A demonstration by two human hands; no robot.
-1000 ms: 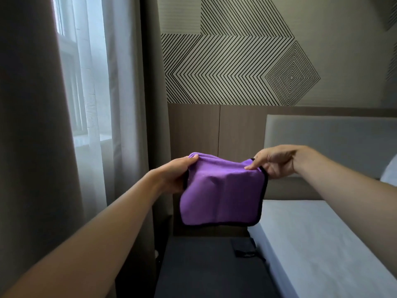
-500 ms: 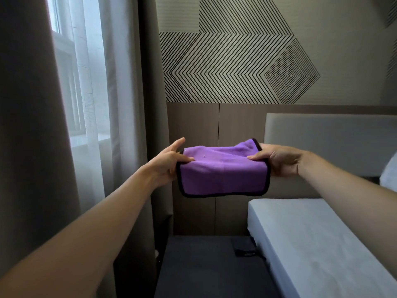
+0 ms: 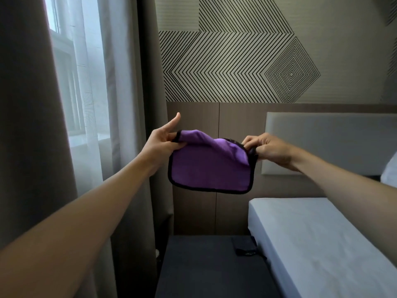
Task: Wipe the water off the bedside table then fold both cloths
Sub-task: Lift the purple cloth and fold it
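Up in the air above the dark desk (image 3: 204,267), the person is holding a purple cloth (image 3: 206,171) stretched between both hands, seen from the head camera. The left hand (image 3: 163,140) is pinching the cloth's upper left corner between the thumb and the curled fingers, while one finger is sticking straight up, clear of the fabric. The right hand (image 3: 266,148) is gripping the upper right corner, its fingers curled over the black edging. The cloth is hanging folded, its black-trimmed lower edge running level and its top layer sagging and rolling over toward the right hand. It is touching nothing but the two hands and is floating well apart from the desk below.

A small dark item (image 3: 245,247) is lying at the desk's back right corner, just beside the bed (image 3: 322,244); whether it is the second cloth I cannot tell. The bed is standing to the right of the desk with a pale sheet, a grey padded headboard (image 3: 322,143) behind it and the edge of a pillow (image 3: 390,173) showing at the far right. A heavy curtain (image 3: 25,125) and a sheer curtain (image 3: 86,93) are hanging at the left, letting daylight through. Behind the cloth a wood panel (image 3: 193,117) is running under a wall (image 3: 236,65) patterned with black lines.
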